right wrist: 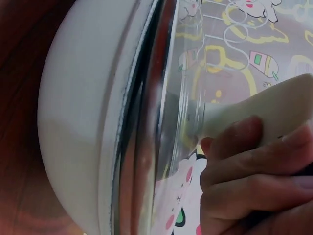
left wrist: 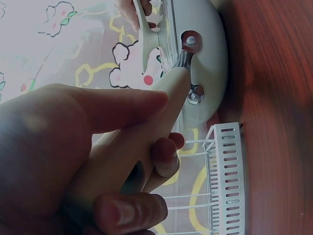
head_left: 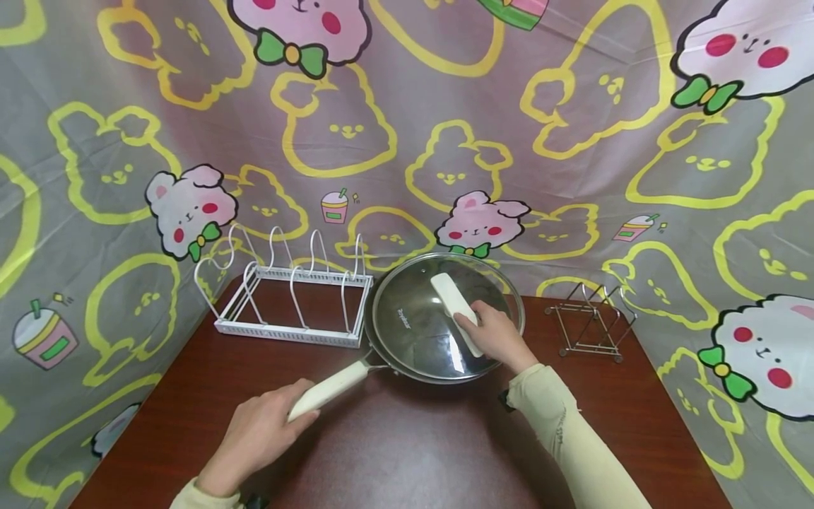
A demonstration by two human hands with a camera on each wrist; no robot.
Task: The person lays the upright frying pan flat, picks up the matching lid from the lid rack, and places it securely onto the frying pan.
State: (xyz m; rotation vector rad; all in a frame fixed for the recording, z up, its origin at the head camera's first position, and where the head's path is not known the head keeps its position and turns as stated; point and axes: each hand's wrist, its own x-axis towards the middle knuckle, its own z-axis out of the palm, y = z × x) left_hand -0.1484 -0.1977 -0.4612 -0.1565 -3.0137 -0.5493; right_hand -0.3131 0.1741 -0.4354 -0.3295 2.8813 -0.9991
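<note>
A frying pan (left wrist: 210, 73) with a pale outer wall is at the middle of the table's far half. My left hand (head_left: 257, 431) grips its cream handle (head_left: 333, 387), thumb along the top and fingers curled beneath. Over the pan lies a round glass lid (head_left: 407, 304) with a metal rim. My right hand (head_left: 499, 336) holds the lid's cream bar handle (head_left: 445, 288), fingers wrapped around it. In the right wrist view, the lid's rim runs close along the pan's dark inner edge (right wrist: 129, 122).
Left of the pan stands a white wire rack (head_left: 289, 332) with upright loops, right beside the pan's edge. A smaller metal rack (head_left: 591, 350) is on the right. Both stand on the reddish-brown table (head_left: 407, 452). A cartoon-patterned curtain (head_left: 413, 92) hangs behind and at both sides.
</note>
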